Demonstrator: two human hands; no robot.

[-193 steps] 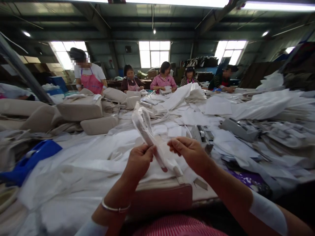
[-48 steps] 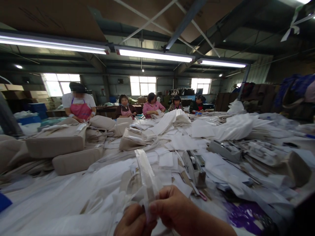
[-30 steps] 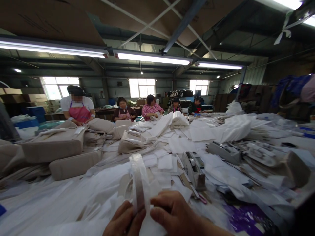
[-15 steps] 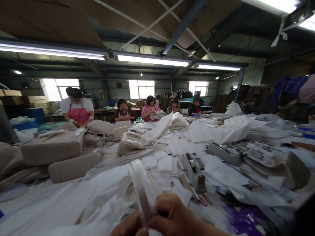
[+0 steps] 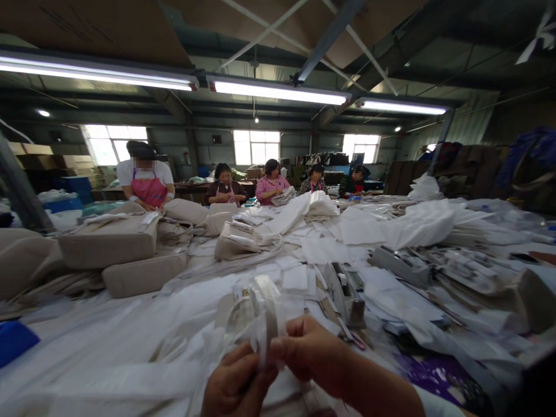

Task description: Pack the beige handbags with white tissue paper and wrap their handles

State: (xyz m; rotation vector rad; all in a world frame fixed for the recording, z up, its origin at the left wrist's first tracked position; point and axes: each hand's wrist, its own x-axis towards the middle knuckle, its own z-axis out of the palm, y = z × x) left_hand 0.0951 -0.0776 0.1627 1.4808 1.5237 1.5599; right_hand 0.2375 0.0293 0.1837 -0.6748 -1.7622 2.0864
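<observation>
A beige strap (image 5: 271, 324), partly covered by a translucent white wrapping, stands upright in a curve between my hands. My left hand (image 5: 238, 379) is closed around its lower end. From the other side, my right hand (image 5: 313, 350) pinches the strap's edge with thumb and bent fingers. Just behind the strap lie more beige pieces (image 5: 226, 310) among white wrapping sheets; their exact shape is hidden. A grey tape dispenser (image 5: 345, 295) stands beyond my right hand, with pink-handled scissors (image 5: 358, 340) close to it.
Beige bags (image 5: 108, 243) are piled at the left, and a smaller beige bag (image 5: 234, 240) lies mid-table. White sheets (image 5: 391, 226) are stacked further back. Another dispenser (image 5: 399, 263) stands at the right. A blue object (image 5: 17, 341) is at the left edge. Several people (image 5: 147, 179) work across the table.
The view has tilted down and turned slightly left. Both hands have come more into sight, and the strap they hold is now more curved and upright.
</observation>
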